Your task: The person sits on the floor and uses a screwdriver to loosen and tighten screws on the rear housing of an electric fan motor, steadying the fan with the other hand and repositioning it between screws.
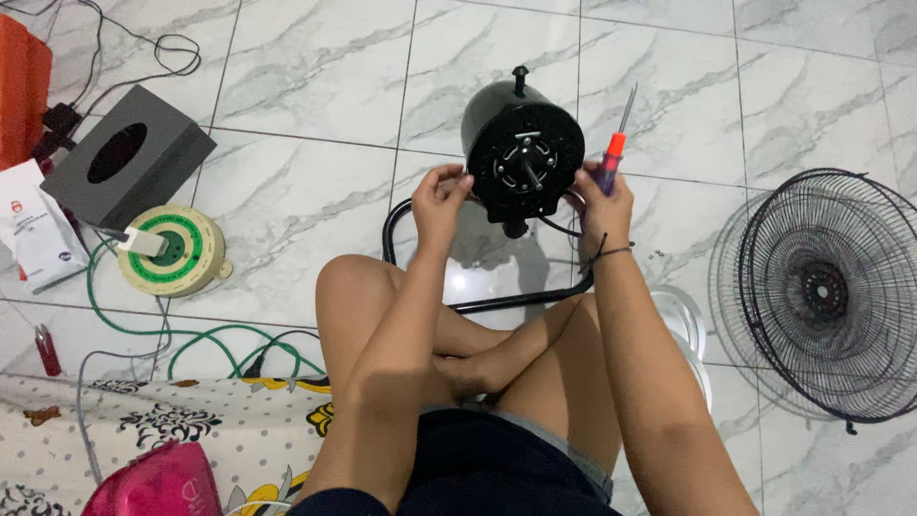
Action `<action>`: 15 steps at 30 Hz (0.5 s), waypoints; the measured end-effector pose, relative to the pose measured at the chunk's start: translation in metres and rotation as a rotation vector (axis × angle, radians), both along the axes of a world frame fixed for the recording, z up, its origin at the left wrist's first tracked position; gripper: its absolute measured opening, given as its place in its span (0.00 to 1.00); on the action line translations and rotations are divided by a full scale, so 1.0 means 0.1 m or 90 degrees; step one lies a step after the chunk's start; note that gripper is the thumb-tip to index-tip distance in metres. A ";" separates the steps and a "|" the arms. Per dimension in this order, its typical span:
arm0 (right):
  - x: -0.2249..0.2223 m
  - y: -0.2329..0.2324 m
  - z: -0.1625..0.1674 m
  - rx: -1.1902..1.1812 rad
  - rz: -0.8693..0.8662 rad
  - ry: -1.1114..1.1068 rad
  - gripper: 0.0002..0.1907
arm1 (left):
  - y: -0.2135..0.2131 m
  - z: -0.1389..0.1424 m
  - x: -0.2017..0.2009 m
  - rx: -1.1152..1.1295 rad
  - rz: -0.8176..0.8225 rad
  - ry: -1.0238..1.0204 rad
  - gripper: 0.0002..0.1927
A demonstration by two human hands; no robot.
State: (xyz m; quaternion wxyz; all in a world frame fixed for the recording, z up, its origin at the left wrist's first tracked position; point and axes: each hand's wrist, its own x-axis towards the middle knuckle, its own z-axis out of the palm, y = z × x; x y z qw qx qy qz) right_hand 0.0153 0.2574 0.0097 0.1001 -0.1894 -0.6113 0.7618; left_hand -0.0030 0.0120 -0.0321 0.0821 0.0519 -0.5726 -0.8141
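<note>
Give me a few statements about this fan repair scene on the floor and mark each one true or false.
1. The right hand holds a screwdriver. True.
2. The left hand rests on the grille. False: it touches the edge of the fan motor; the grille lies apart on the tiles, to the person's right.
3. The motor's shaft side faces the person. True.
4. The fan blade is mounted on the motor. False: the shaft is bare, with no blade on it.
5. A round cord reel with a green cable lies to the person's left. True.
6. The grey box sits on the person's lap. False: it stands on the floor, at the far left.
</note>
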 end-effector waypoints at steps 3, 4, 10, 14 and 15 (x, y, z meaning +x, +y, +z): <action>-0.14 0.03 0.11 0.058 0.022 0.042 0.10 | 0.01 0.06 -0.09 -0.143 0.059 0.054 0.11; -0.17 0.03 0.13 0.060 0.024 0.054 0.10 | 0.01 0.07 -0.11 -0.163 0.065 0.038 0.11; -0.25 0.04 0.10 0.067 0.017 0.040 0.09 | 0.01 0.08 -0.16 -0.181 0.058 0.003 0.09; -0.28 0.07 0.05 0.078 0.016 0.005 0.09 | -0.01 0.08 -0.13 -0.192 0.046 0.012 0.09; -0.28 0.08 0.04 0.070 0.022 0.009 0.09 | -0.02 0.09 -0.13 -0.189 0.045 0.014 0.09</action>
